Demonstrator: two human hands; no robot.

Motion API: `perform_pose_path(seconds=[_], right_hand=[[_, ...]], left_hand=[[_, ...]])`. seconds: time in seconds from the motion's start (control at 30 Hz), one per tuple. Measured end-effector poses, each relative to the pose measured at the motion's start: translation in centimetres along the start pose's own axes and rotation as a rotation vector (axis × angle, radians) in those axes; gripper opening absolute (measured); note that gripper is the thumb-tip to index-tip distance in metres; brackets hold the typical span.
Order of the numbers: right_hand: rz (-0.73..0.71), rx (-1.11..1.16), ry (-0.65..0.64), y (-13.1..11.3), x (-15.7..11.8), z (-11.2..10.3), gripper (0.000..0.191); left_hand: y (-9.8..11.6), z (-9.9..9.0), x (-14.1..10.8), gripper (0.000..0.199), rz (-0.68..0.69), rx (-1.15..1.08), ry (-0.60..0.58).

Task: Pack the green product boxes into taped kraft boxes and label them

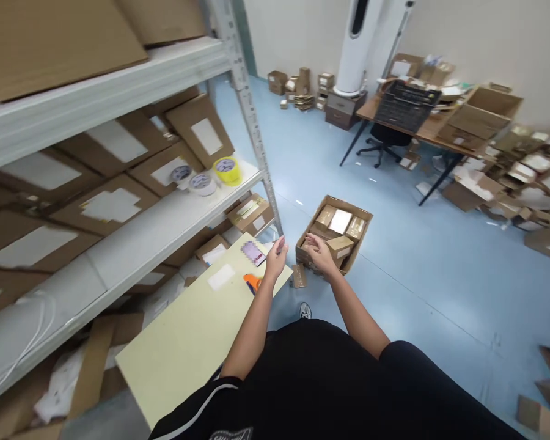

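My left hand (276, 259) is raised over the right end of a pale yellow tabletop (183, 330), fingers apart and holding nothing. My right hand (321, 253) reaches over the near left side of a large open carton (365, 235), also with its fingers apart and nothing in it. Several smaller taped boxes lie inside that carton, among them a box (340, 246) beside my right fingers. On the tabletop, near my left hand, are a phone (253, 252) with a partly blurred screen, an orange tool (252, 280) partly hidden by my forearm, and a white paper (220, 277).
At left, a metal shelf rack (250, 116) holds cartons, a yellow tape roll (227, 170) and a paler tape roll (202, 183). A small flat cardboard piece (299, 276) lies beside the open carton. Farther back stand a desk (433, 130), a black crate (406, 105) and heaped boxes (531, 183).
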State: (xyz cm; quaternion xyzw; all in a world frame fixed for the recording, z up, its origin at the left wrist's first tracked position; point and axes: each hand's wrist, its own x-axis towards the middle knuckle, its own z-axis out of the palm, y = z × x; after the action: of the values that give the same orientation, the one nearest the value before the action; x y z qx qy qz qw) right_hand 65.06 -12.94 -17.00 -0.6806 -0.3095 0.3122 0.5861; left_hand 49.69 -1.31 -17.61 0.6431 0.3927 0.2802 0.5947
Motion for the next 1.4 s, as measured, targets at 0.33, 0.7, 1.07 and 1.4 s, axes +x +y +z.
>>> perform_pose_path(seconds=[0.33,0.7,1.07,1.4], right_hand=[[-0.081,-0.253,-0.420,0.8,0.6,17.6,0.049],[0.277,-0.903,-0.505,10.9,-4.3,26.6,0.017],[0.351,-0.714,-0.273,16.2,-10.0,28.0,0.025],[-0.176,-0.557,-0.466,7.0,-10.8,28.6,0.035]], left_hand=[[-4.0,-15.4,-8.2,0.052,-0.136,0.012,0.389],[-11.8,-22.4,-17.5,0.051,-0.413,-0.048,0.507],[-15.1,-26.1,-23.2,0.050,-0.493,-0.067,0.477],[-10.8,-32.1,-24.0,0.048,-0.301,-0.134,0.551]])
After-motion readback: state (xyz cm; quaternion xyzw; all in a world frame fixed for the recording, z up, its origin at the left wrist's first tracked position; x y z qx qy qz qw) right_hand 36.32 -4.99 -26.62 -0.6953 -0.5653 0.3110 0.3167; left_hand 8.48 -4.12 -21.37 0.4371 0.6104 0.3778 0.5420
